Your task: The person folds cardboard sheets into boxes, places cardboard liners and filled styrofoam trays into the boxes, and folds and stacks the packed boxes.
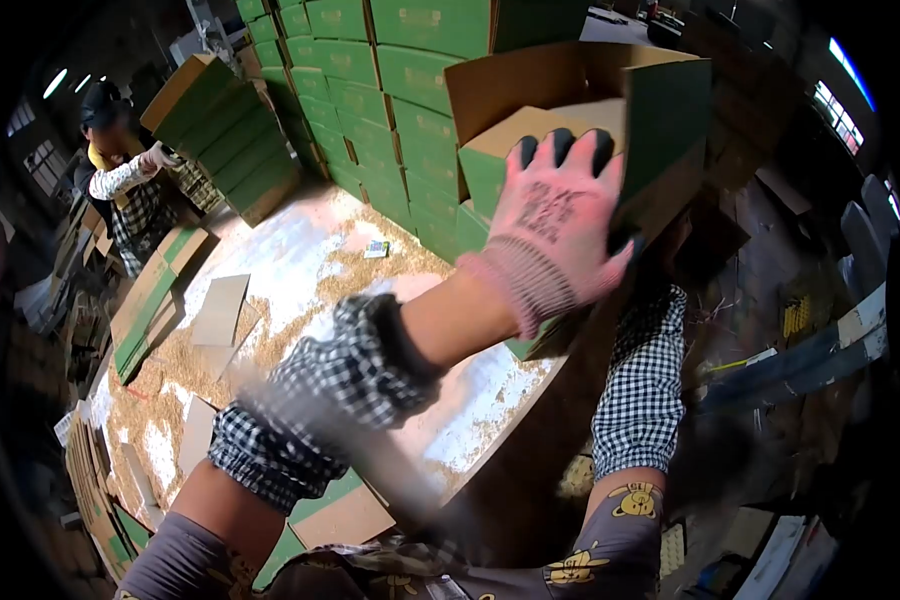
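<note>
My left hand (pixel 560 205), in a pink knit glove with dark fingertips, lies against a green cardboard box (pixel 665 130) at the upper right. Its fingers are spread over the brown flap (pixel 510 140), and the thumb points down to the right. The box's top stands open, its brown inner side showing. My right arm, in a black-and-white checked sleeve (pixel 640 385), reaches up under the box's right side. My right hand is lost in the shadow there, its fingers hidden.
Green boxes (pixel 415 75) are stacked behind the table (pixel 475 400), which is strewn with sawdust. Flat cardboard pieces (pixel 220 310) lie on it. At the left, a person (pixel 130 180) holds a tilted stack of green boxes (pixel 225 145). A blue-grey rail (pixel 800 365) is at the right.
</note>
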A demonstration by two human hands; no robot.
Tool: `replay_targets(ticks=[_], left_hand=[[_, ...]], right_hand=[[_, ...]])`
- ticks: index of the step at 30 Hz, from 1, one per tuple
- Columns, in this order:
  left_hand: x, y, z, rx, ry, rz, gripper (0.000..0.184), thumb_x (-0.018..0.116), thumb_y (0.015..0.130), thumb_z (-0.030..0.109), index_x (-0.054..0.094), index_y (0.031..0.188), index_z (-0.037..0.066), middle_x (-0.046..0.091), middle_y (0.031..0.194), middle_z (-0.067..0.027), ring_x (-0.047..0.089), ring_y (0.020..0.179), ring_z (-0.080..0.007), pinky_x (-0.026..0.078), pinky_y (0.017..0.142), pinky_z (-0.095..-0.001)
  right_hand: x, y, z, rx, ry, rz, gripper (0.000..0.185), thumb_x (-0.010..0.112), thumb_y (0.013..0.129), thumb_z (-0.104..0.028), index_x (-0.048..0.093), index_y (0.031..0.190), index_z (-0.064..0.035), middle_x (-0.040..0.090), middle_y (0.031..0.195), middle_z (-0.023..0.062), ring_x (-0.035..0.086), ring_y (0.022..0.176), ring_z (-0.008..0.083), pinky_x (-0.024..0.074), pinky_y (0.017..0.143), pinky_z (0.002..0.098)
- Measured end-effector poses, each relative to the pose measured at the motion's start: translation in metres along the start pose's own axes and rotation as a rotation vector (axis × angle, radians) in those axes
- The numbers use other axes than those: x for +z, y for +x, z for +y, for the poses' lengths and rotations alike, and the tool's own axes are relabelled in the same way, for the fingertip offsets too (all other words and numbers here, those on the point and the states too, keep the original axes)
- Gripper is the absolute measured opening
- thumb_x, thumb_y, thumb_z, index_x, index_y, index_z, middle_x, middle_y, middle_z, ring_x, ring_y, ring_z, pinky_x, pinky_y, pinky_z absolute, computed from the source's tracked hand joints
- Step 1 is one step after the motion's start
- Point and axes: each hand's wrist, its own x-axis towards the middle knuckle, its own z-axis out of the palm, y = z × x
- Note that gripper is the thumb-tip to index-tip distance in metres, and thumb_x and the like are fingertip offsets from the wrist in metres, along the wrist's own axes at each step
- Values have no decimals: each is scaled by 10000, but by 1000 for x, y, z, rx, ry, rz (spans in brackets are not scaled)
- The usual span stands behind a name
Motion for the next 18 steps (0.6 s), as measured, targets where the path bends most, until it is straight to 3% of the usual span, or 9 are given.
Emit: replay_targets(ticks=[4,5,7,8,10,12,14,16,18], left_hand=[[18,1,-9,22,215,-329,604,644,769,359,488,1280,76,496,1244,-175,466,1159,-378,317,1031,-544],[24,-1,-19,85,114,-314,614,643,773,361,478,1309,112,486,1276,-175,443,1200,-382,293,1054,-552],[34,0,-46,148,-24,-418,685,631,799,418,401,1419,241,381,1438,-177,318,1335,-418,184,1114,-595],[31,3,-65,252,-51,-450,677,650,835,401,409,1431,189,421,1446,-151,391,1329,-331,275,1114,-524],[19,17,-91,-145,-1007,-660,581,677,863,329,494,1361,91,554,1336,-118,535,1196,-201,424,1030,-378],[-27,-13,-94,-283,-797,-291,489,679,882,235,540,1296,16,650,1187,-82,593,1065,-107,470,948,-254],[-84,-100,-108,-281,-571,-167,480,684,882,249,549,1290,36,624,1209,-90,578,1079,-126,462,949,-270],[-162,-215,-124,-148,-27,-215,468,702,824,146,573,1267,74,584,1259,-147,551,1178,-271,423,1019,-379],[-215,-344,-117,-611,469,-93,434,710,808,241,619,1200,79,591,1222,-155,534,1173,-333,403,1016,-444]], right_hand=[[17,-5,-24,271,272,22,479,433,997,-413,571,1214,-9,634,1125,128,624,954,249,534,804,369],[19,-5,-34,382,265,32,493,412,1008,-413,511,1290,-20,586,1219,136,583,1052,253,502,885,375],[20,-1,-16,393,242,23,495,412,1007,-407,498,1300,-17,584,1223,140,585,1054,253,499,891,374],[18,-5,-10,377,204,23,498,413,1005,-401,485,1310,-13,582,1228,144,586,1055,253,497,897,373],[13,-13,-12,313,113,45,506,415,1002,-388,458,1330,-5,579,1237,153,589,1059,253,491,909,371],[1,-33,-29,211,19,105,516,416,999,-376,432,1350,2,575,1246,161,592,1062,254,486,920,369],[-6,-84,-70,149,-3,119,528,418,996,-364,405,1369,10,572,1255,170,595,1065,254,480,932,367],[-10,-163,-112,205,34,23,542,419,993,-352,379,1389,17,568,1264,178,597,1068,254,475,944,365],[-3,-261,-140,468,102,-259,559,421,991,-339,352,1409,25,565,1272,187,600,1071,255,470,955,364]])
